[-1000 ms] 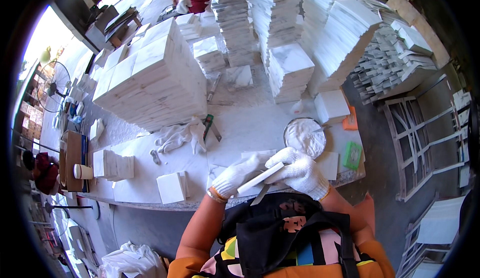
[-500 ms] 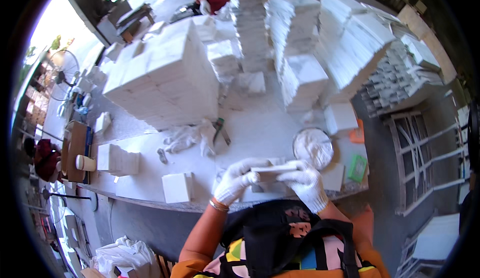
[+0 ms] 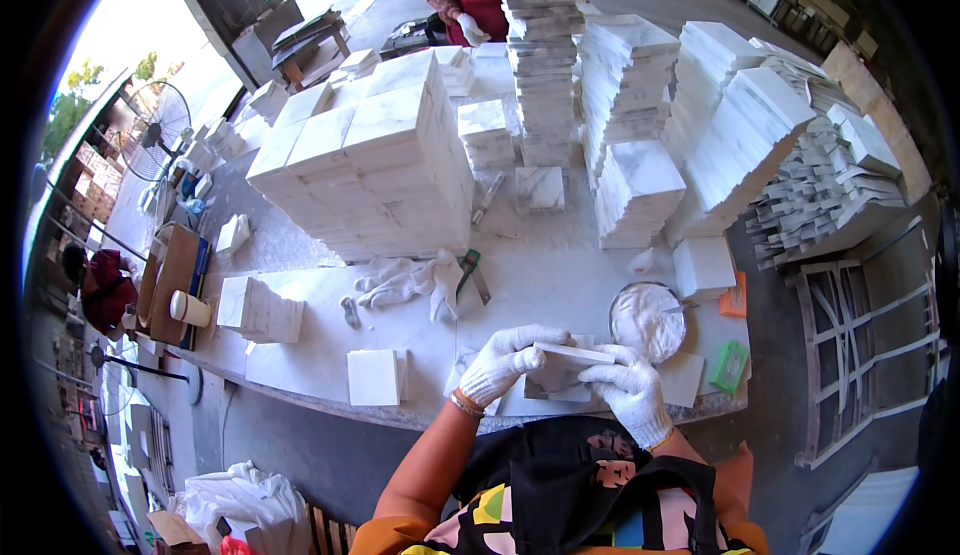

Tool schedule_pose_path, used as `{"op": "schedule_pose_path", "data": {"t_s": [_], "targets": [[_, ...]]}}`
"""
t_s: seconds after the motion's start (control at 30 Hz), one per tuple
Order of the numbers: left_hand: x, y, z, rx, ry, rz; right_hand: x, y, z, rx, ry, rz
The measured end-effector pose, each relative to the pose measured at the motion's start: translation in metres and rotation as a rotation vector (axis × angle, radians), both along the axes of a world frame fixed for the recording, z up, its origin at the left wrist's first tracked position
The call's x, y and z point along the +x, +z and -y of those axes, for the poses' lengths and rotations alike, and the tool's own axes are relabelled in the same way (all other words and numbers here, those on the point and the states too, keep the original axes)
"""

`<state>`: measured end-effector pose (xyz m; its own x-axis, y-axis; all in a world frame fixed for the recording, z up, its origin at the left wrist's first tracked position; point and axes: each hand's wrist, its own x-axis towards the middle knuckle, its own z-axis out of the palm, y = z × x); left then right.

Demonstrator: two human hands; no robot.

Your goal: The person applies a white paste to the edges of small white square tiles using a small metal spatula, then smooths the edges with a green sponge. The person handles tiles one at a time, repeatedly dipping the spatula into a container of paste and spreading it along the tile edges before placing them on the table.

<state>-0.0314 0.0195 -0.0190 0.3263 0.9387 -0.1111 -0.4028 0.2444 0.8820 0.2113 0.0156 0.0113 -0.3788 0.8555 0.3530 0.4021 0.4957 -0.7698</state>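
Note:
In white knitted gloves, my left hand (image 3: 505, 363) and my right hand (image 3: 630, 392) hold a white marble tile (image 3: 572, 353) between them, gripping its opposite ends. The tile is seen nearly edge-on, above the near table edge. Below it lie more grey-veined tiles (image 3: 548, 387), partly covered by my hands. Just beyond my right hand sits a round bowl of white paste (image 3: 648, 321). A few white tiles (image 3: 374, 377) lie to the left of my left hand. Farther in are a crumpled pair of white gloves (image 3: 405, 283) and a green-handled scraper (image 3: 474, 275).
Tall tile stacks (image 3: 545, 65) and a big tile block (image 3: 370, 175) fill the table's far side. A green block (image 3: 729, 366) and an orange block (image 3: 733, 296) lie on the right. At left stands a paper cup (image 3: 190, 307). A person (image 3: 470, 5) stands beyond the table.
The whole view has shifted, so the table things sit lower and farther right. The tile remains between both hands and now slants down to the right.

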Motion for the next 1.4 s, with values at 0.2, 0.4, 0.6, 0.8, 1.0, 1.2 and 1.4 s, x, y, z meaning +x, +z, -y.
{"op": "schedule_pose_path", "data": {"t_s": [0.2, 0.4, 0.6, 0.8, 1.0, 1.2, 1.4], "targets": [[0.012, 0.017, 0.003, -0.025, -0.008, -0.173, 0.017, 0.012, 0.002, -0.144, 0.07, -0.053], [0.022, 0.004, 0.005, -0.056, 0.054, -0.107, 0.046, 0.044, -0.035, -0.244, 0.025, -0.034], [0.019, 0.007, 0.007, 0.008, 0.046, -0.217, 0.02, 0.043, -0.075, -0.083, 0.385, 0.062], [0.024, 0.002, 0.008, -0.004, 0.084, -0.218, 0.008, 0.051, -0.085, -0.1, 0.544, 0.146], [0.021, -0.017, 0.01, 0.145, 0.098, -0.217, 0.022, 0.057, -0.073, -0.057, 0.493, 0.16], [0.024, -0.017, 0.013, 0.131, 0.131, -0.208, 0.024, 0.057, -0.06, -0.036, 0.419, 0.132], [0.024, -0.014, 0.012, 0.167, 0.127, -0.22, 0.021, 0.057, -0.063, -0.041, 0.421, 0.136]]}}
